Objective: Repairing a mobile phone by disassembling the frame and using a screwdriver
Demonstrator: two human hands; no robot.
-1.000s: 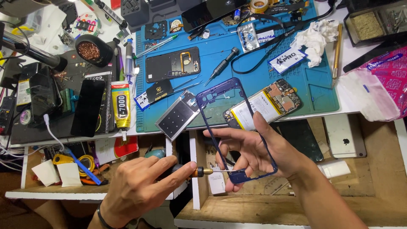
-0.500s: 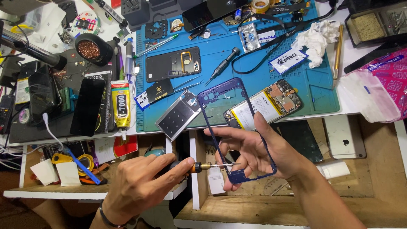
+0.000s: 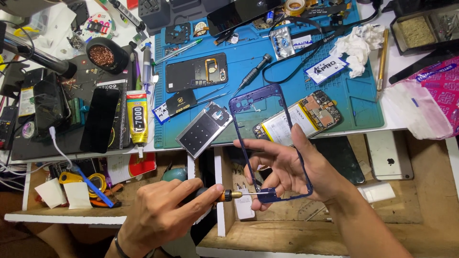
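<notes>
Low centre of the frame: your right hand (image 3: 291, 174) pinches the blue phone frame (image 3: 267, 143) upright, steadying its bottom edge, while your left hand (image 3: 165, 212) grips the small screwdriver (image 3: 229, 195), tip level against that corner.

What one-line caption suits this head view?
Left hand puts a screwdriver to a blue phone frame held by the right hand.

white workbench (image 3: 401, 125) | carries blue repair mat (image 3: 363, 102) | on mat: black phone back cover (image 3: 196, 74), silver shield plate (image 3: 204, 129), opened phone with battery (image 3: 299, 119), 1 black screwdriver (image 3: 252, 75), crumpled tissue (image 3: 356, 45) | left of mat: yellow glue tube (image 3: 137, 117), dark phone screen (image 3: 99, 119) | right: pink bag (image 3: 430, 102)
</notes>
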